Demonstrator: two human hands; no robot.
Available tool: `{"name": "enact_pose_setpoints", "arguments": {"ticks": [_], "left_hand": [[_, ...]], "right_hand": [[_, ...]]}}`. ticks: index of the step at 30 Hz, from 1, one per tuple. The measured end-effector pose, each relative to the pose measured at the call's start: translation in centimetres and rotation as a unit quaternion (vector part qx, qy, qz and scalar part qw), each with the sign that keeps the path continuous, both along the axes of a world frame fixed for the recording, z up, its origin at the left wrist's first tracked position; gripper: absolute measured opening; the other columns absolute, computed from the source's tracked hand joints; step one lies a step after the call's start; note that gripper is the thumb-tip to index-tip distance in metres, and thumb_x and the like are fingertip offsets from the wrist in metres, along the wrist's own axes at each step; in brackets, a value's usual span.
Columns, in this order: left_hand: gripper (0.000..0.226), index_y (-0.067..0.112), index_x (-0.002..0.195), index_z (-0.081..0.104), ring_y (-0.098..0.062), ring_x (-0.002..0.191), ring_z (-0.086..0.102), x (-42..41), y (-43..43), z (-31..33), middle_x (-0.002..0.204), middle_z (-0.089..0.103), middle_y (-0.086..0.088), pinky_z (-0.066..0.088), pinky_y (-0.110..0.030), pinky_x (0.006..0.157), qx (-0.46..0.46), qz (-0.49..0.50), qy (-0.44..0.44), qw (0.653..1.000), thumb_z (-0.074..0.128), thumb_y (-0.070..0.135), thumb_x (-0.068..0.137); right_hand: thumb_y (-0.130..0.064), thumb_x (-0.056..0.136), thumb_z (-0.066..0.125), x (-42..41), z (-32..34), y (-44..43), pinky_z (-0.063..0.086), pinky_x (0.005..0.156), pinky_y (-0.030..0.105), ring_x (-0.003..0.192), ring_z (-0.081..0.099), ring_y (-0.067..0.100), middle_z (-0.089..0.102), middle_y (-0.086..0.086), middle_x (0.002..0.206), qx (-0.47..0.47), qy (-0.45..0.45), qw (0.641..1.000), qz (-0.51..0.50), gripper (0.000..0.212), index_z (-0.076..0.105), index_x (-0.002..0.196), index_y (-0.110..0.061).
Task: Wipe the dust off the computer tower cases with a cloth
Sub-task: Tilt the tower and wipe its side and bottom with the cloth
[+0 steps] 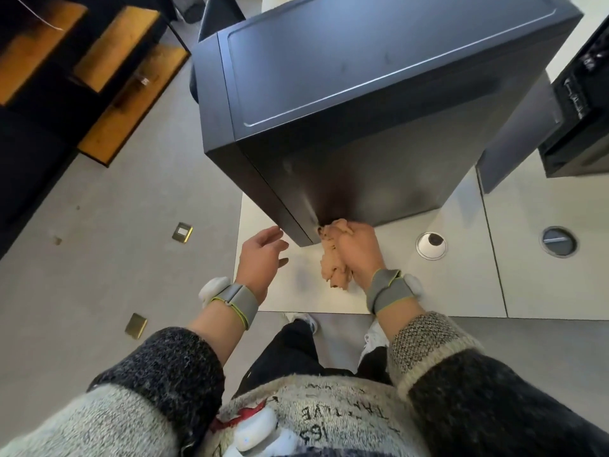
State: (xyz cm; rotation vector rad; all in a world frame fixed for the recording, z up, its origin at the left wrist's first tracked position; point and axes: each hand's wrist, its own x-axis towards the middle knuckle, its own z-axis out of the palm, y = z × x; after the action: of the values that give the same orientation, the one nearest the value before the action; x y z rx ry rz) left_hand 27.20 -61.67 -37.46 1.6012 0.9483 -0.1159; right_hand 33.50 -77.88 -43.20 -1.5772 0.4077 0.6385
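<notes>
Tower case (362,94) on desk (461,285), just beyond fingers (357,233) of right hand (357,255). Cloth (333,258) between those fingers and case's near bottom corner. Left hand (260,255) left of corner. Grommet (431,245) right of fingers.

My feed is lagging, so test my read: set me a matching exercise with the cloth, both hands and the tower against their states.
Things:
1 cloth
2 left hand
3 right hand
4 tower

States:
A dark, upright on the white desk
B open, holds nothing, beside the tower's near corner
C bunched, pressed to the tower's lower edge
D grips the cloth

Pairs: 1-C, 2-B, 3-D, 4-A
</notes>
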Motion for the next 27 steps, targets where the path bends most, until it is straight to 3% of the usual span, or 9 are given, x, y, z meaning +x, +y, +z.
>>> {"name": "enact_pose_setpoints", "arguments": {"ticks": [3,7,9,11,14,17,18,21,27], "left_hand": [[0.040,0.010,0.136,0.065,-0.019,0.119,0.064,-0.3,0.6,0.3,0.131,0.067,0.000,0.059,-0.042,0.098,-0.011,0.023,-0.007,1.000,0.060,0.000,0.097],[0.039,0.011,0.133,0.067,-0.019,0.119,0.065,-0.7,1.1,0.4,0.129,0.069,0.001,0.060,-0.043,0.098,-0.017,0.004,0.001,1.000,0.062,0.001,0.096],[0.038,0.011,0.132,0.068,-0.019,0.119,0.066,-0.7,1.3,0.4,0.128,0.070,0.002,0.060,-0.043,0.098,-0.018,-0.010,0.003,1.000,0.062,0.001,0.096],[0.036,0.012,0.129,0.069,-0.019,0.117,0.068,-0.8,2.2,0.3,0.127,0.071,0.002,0.060,-0.044,0.098,-0.026,-0.026,0.005,0.999,0.062,0.001,0.096],[0.033,0.012,0.126,0.070,-0.021,0.116,0.068,-1.0,3.2,-0.1,0.125,0.072,0.001,0.060,-0.043,0.097,-0.042,-0.043,0.009,0.998,0.061,0.001,0.096],[0.033,0.011,0.127,0.069,-0.020,0.113,0.070,-1.2,4.3,-0.5,0.123,0.073,0.000,0.061,-0.043,0.096,-0.061,-0.051,0.014,0.997,0.060,0.002,0.097],[0.033,0.011,0.128,0.069,-0.019,0.112,0.071,-1.2,4.7,-0.6,0.123,0.073,0.000,0.061,-0.043,0.096,-0.065,-0.058,0.013,0.996,0.060,0.002,0.097],[0.033,0.011,0.129,0.068,-0.020,0.112,0.071,-1.2,5.9,-0.7,0.124,0.073,0.000,0.061,-0.043,0.095,-0.073,-0.086,0.016,0.994,0.060,0.003,0.098],[0.032,0.012,0.127,0.068,-0.023,0.115,0.070,-0.5,7.9,-1.4,0.125,0.072,-0.003,0.059,-0.048,0.098,-0.098,-0.128,0.018,0.987,0.061,0.003,0.097]], "right_hand": [[-0.027,0.089,0.072,-1.2,1.5,1.0,0.055,0.065,0.033,0.070,0.068,0.022,0.072,-0.005,0.073,-0.004,-0.076,0.997,-0.022,0.010,0.073,0.080,-0.022],[-0.013,0.095,0.070,-1.6,0.6,2.2,0.049,0.050,0.022,0.056,0.064,0.023,0.066,0.000,0.061,-0.031,-0.012,0.999,-0.016,0.024,0.070,0.072,-0.015],[-0.014,0.093,0.071,-2.0,0.3,2.7,0.049,0.051,0.029,0.046,0.058,0.025,0.061,0.004,0.054,-0.004,0.025,0.999,-0.032,0.027,0.068,0.066,-0.014],[-0.023,0.088,0.074,-2.7,0.7,3.7,0.049,0.056,0.039,0.051,0.056,0.027,0.060,0.004,0.058,0.018,0.006,0.998,-0.066,0.025,0.067,0.065,-0.016],[-0.035,0.087,0.074,-3.3,2.4,4.9,0.049,0.058,0.035,0.064,0.058,0.025,0.062,-0.003,0.066,-0.006,-0.079,0.990,-0.113,0.023,0.068,0.076,-0.017],[-0.029,0.091,0.072,-3.3,1.4,5.5,0.051,0.057,0.023,0.058,0.060,0.015,0.062,0.000,0.063,-0.083,-0.097,0.984,-0.122,0.023,0.069,0.076,-0.011],[-0.033,0.088,0.071,-3.3,0.8,5.7,0.056,0.058,0.025,0.057,0.065,0.016,0.064,0.002,0.062,-0.081,-0.063,0.988,-0.118,0.024,0.071,0.076,-0.013],[-0.051,0.067,0.066,-2.8,-3.8,5.4,0.062,0.072,0.060,0.072,0.073,0.043,0.071,0.007,0.065,-0.078,-0.022,0.995,-0.065,0.031,0.076,0.078,-0.024],[-0.028,0.087,0.064,-5.4,6.7,7.1,0.054,0.072,0.032,0.082,0.066,0.021,0.072,-0.004,0.083,-0.111,-0.162,0.977,-0.088,0.013,0.074,0.090,-0.019]]}}
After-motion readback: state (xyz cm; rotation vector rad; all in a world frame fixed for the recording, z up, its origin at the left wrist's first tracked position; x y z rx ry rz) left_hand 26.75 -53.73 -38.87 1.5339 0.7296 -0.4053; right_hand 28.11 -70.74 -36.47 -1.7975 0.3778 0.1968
